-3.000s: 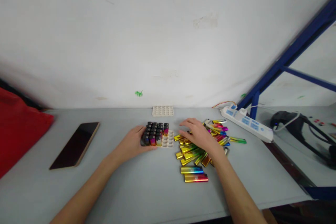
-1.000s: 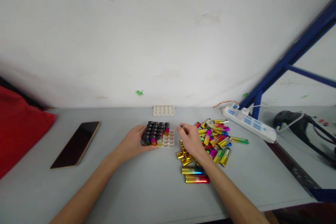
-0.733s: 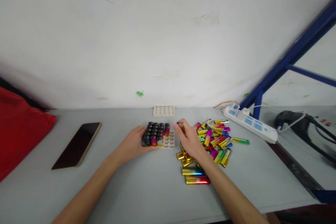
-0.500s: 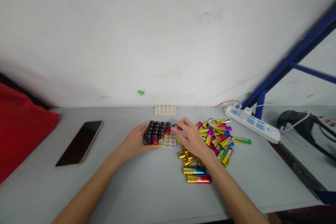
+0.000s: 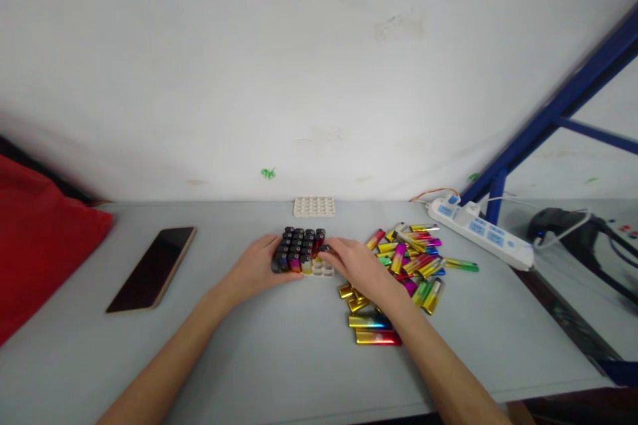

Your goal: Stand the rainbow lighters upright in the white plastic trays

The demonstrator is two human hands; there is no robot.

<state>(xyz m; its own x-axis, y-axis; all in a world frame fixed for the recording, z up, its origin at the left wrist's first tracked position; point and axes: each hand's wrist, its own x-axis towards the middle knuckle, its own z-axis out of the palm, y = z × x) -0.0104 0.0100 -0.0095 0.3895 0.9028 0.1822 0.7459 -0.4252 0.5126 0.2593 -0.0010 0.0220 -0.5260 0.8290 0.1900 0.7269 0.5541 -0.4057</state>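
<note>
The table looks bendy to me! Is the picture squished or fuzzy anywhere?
Head view: the wide lens bows the table and stretches the corners; light is soft, shadows under the left hand and right hand faint; the loose lighters glint; the blue frame looks blurred.

A small workshop or packing bench. A plain grey desk (image 5: 279, 358) stands against a bare, stained white wall (image 5: 319, 80). On it lie a heap of loose lighters (image 5: 409, 259), a spare tray (image 5: 314, 207) and a power strip (image 5: 481, 234), beside a blue steel frame (image 5: 548, 113).
</note>
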